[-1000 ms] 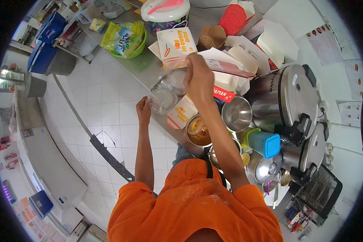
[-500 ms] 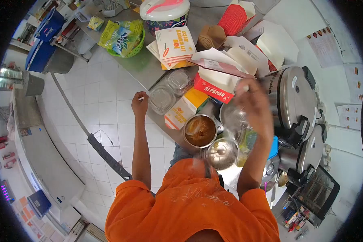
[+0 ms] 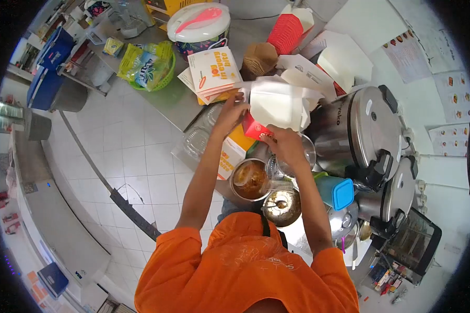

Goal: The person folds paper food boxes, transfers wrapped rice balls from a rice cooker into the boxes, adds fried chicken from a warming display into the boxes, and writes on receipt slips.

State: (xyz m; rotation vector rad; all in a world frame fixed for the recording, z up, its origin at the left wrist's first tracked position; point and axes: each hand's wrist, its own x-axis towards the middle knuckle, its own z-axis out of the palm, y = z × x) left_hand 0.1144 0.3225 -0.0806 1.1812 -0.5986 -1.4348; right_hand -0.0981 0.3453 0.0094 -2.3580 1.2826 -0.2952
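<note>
A red and white cardboard takeout box [image 3: 275,104] sits with its flaps up and its white inside showing. At its left side, my left hand [image 3: 232,113] has its fingers closed on the cardboard edge. My right hand [image 3: 285,145] pinches the near red wall. Just below lies a yellow and white printed box [image 3: 230,159], partly behind my left forearm. A steel pot of brown sauce [image 3: 249,179] stands nearer to me, beside a round metal lid [image 3: 282,206]. Clear plastic containers [image 3: 195,142] are partly hidden by my left arm.
Large steel rice cookers [image 3: 360,125] line the right side, with a blue-lidded container [image 3: 342,193] before them. Printed folded cartons [image 3: 212,70], brown bowls [image 3: 259,58] and stacked red boxes [image 3: 287,32] stand at the back. A green basket [image 3: 164,78] holds packets near the counter's left edge.
My left hand has moved right from beside the counter to the takeout box. My right hand has come down to its near wall. The box's flaps are now spread wider.
</note>
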